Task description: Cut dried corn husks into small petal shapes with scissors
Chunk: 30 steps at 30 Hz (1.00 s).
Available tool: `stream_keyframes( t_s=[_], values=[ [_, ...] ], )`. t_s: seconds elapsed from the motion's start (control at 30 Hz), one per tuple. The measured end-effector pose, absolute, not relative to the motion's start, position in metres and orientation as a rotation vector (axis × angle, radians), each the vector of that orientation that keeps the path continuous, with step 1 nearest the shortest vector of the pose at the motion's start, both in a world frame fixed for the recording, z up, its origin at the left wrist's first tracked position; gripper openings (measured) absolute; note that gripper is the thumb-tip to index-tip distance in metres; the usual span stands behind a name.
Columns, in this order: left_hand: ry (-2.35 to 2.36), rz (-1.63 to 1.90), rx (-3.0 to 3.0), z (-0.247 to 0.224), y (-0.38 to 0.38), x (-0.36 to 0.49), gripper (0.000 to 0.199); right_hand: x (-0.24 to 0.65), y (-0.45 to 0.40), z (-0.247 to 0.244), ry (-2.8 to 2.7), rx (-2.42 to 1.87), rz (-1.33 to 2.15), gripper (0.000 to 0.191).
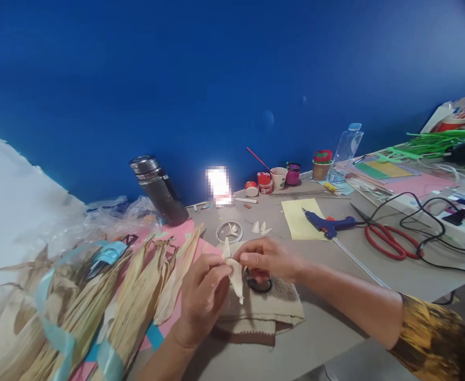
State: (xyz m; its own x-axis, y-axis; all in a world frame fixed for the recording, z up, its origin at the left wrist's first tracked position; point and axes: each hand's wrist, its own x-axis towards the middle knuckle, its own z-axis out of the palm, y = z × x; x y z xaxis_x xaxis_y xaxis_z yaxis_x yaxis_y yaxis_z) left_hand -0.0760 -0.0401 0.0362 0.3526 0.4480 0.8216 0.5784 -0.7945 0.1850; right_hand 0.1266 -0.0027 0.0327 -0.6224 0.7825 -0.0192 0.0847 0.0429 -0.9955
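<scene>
Two bare hands meet over the table [328,270] in the head view, working close on a small pale husk [237,283]. The left hand [206,291] pinches it between thumb and fingertips, so it points down between the hands, over a folded cloth [284,312]. The right hand [268,259] is curled in from the other side, thumb and forefinger drawn together at the husk's edge; I can't tell whether they grip it. A black loop [260,286] shows just under that hand's lower fingers, and I can't make out whether it is held or lying on the cloth.

Just beyond the fingertips sits a white ring [217,233] with small cut pieces inside, and more pieces [262,228] lie to its right. To the left of the left hand spreads a heap of dry husks [137,296], with a pale blue ribbon [55,330] across it and pink paper [177,301] underneath. Past that heap stands a dark flask [163,198], near the blue wall [177,79].

Beyond the right hand, a blue glue gun [330,225] rests partly on yellow paper [294,217], and red scissors [389,244] lie farther right, above the right forearm. Farther back stand a cup [279,180] with a red stick in it and a clear bottle [346,156].
</scene>
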Motion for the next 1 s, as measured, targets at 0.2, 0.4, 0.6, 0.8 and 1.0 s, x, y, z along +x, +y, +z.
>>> stream_keyframes(
  t_s=[0.2, 0.4, 0.6, 0.8, 1.0],
  values=[
    [-1.238, -1.617, -2.487, 0.036, -0.041, -0.071, 0.014, 0.11, -0.011, 0.02, -1.471, -0.839, 1.721, 0.034],
    [-2.414, -1.907, -2.732, 0.043, -0.039, -0.066, 0.035, 0.114, -0.011, 0.024, -1.693, -1.012, 1.37, 0.019],
    [-2.619, -2.115, -2.767, 0.036, -0.037, -0.063, 0.035, 0.119, -0.007, 0.028, -1.894, -0.989, 1.262, 0.022],
    [-2.569, -2.287, -2.51, 0.027, -0.029, -0.069, 0.034, 0.159, 0.052, 0.047, -2.119, -1.551, 0.555, 0.025],
    [-2.574, -2.22, -2.539, 0.026, -0.028, -0.07, 0.03, 0.175, 0.104, 0.048, -2.513, -1.714, 0.366, 0.029]
  ],
)
